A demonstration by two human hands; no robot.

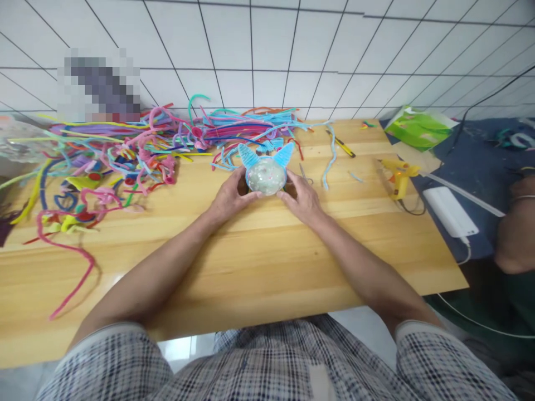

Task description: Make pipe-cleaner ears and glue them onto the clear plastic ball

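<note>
Holding blue-eared object (266,177); wooden table (267,256); tiled wall (272,42)

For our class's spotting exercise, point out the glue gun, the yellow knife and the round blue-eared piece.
Glue gun (400,181), head view: yellow handle.
Yellow knife (345,147), head view: its handle.
Round blue-eared piece (266,176), head view: pale round front.

Bright soft light, glare on floor (179,348) at seven o'clock, wall tiles (472,61) stretched toward two, pixelated patch (98,86) at ten

Round, translucent, blue-eared ornament (266,176), hand-held
</note>
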